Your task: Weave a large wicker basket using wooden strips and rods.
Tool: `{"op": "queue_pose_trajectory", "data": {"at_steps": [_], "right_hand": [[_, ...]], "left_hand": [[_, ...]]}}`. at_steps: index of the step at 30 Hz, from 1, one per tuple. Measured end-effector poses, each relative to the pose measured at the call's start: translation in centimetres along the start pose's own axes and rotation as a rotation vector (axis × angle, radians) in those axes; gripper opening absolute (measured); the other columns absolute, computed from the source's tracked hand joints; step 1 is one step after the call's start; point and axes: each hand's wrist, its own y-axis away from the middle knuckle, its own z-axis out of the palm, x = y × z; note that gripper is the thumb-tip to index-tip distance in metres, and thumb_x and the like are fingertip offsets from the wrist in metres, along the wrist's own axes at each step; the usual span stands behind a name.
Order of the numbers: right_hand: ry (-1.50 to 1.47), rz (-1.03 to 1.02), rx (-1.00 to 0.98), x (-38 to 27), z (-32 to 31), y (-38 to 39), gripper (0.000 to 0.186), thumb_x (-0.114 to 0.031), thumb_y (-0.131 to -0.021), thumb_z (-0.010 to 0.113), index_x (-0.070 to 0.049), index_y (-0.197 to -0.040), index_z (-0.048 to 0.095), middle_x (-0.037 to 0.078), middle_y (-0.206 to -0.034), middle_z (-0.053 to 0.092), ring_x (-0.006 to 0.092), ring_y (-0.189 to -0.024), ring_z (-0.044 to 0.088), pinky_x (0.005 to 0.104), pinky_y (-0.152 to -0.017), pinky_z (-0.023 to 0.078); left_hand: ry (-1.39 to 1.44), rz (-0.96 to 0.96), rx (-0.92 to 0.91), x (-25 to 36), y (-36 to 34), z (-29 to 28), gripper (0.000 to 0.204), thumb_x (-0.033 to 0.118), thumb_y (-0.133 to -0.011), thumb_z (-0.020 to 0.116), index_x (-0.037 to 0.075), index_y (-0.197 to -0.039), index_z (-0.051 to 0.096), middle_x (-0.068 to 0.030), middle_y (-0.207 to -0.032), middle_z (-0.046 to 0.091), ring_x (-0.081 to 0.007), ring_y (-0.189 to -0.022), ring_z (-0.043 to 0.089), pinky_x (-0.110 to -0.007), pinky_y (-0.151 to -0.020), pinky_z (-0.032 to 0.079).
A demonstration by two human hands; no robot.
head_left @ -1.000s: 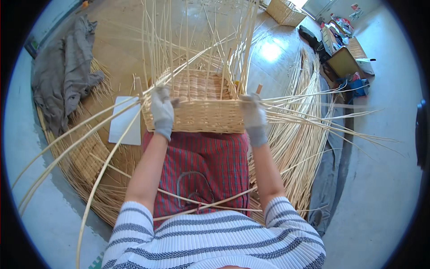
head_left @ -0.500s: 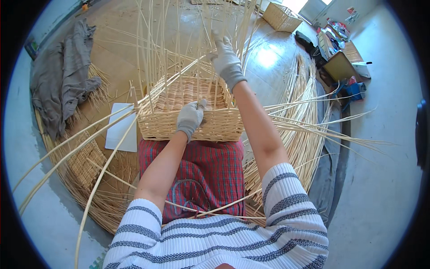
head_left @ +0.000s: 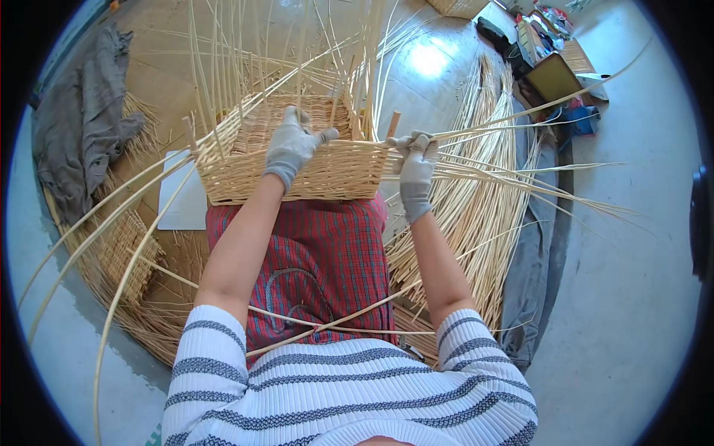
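Observation:
A half-woven rectangular wicker basket [head_left: 297, 175] rests at my knees, tall stakes rising from its far and side walls. My left hand [head_left: 292, 149], in a light grey glove, grips the near wall at its rim; its fingers reach over toward the inside and the thumb points right. At the near right corner, beside a short peg [head_left: 393, 124], my gloved right hand [head_left: 416, 165] pinches a long pale wicker strand [head_left: 506, 117] that trails off to the right. More strands [head_left: 513, 172] stick out sideways from that corner. Under the basket lies a red plaid cloth [head_left: 320, 253].
A large bundle of loose wicker rods [head_left: 468, 201] lies to the right. On the left are a grey cloth [head_left: 78, 123], a white sheet [head_left: 182, 199] and a small woven piece [head_left: 126, 253]. Furniture with clutter [head_left: 554, 74] stands far right.
My right hand has come from above the basket's far right side down to the near right corner, now holding a strand. The left hand has shifted further over the rim. The view has moved slightly.

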Motion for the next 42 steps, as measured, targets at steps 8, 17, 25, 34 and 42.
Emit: {"op": "queue_pose_trajectory", "data": {"at_steps": [8, 17, 25, 34, 42], "right_hand": [[0.134, 0.049, -0.105, -3.7, -2.0, -0.3, 0.016, -0.01, -0.096, 0.06, -0.007, -0.11, 0.052, 0.008, -0.104, 0.069, 0.0139, -0.083, 0.066, 0.0237, -0.063, 0.051], [0.161, 0.178, 0.116, -3.7, -7.0, -5.7, 0.029, -0.003, -0.091, 0.066, -0.009, -0.113, 0.048, 0.005, -0.101, 0.064, 0.0146, -0.083, 0.066, 0.0213, -0.054, 0.049], [0.478, 0.084, -0.493, -9.0, 7.8, -17.8, 0.064, 0.006, -0.086, 0.059, -0.017, -0.142, 0.038, 0.007, -0.104, 0.071, 0.0168, -0.092, 0.067, 0.0257, -0.077, 0.054], [-0.017, -0.134, 0.243, -1.1, -7.4, -10.9, 0.045, 0.007, -0.094, 0.037, -0.015, -0.133, 0.038, 0.001, -0.076, 0.047, 0.0121, -0.062, 0.052, 0.0359, -0.066, 0.058], [0.16, -0.137, 0.146, -3.9, -7.9, -9.6, 0.039, 0.002, -0.1, 0.041, -0.012, -0.137, 0.039, -0.001, -0.077, 0.047, 0.0087, -0.059, 0.047, 0.0277, -0.067, 0.057]], "left_hand": [[-0.153, 0.034, 0.053, 1.0, 0.0, 0.1, 0.05, 0.041, -0.084, 0.076, 0.007, -0.114, 0.057, -0.0134, -0.089, 0.067, -0.0261, -0.081, 0.068, -0.04, -0.069, 0.052], [0.164, -0.095, -0.575, 4.6, 1.0, 6.3, 0.027, 0.028, -0.102, 0.054, 0.004, -0.114, 0.058, -0.0157, -0.091, 0.068, -0.0188, -0.055, 0.068, -0.033, -0.046, 0.054], [0.044, -0.062, -0.255, 2.5, 0.6, 8.0, 0.044, 0.044, -0.101, 0.05, 0.003, -0.104, 0.066, -0.0135, -0.07, 0.07, -0.0209, -0.055, 0.069, -0.034, -0.057, 0.055], [0.484, -0.078, -0.302, 4.5, 3.2, 7.0, 0.037, 0.029, -0.095, 0.066, 0.005, -0.122, 0.061, -0.0114, -0.099, 0.07, -0.0197, -0.071, 0.07, -0.032, -0.06, 0.057], [-0.62, 0.874, -0.083, 3.8, 3.1, 9.1, 0.095, 0.02, -0.078, 0.075, 0.015, -0.156, 0.023, -0.0103, -0.114, 0.063, -0.027, -0.104, 0.061, -0.043, -0.097, 0.042]]}}
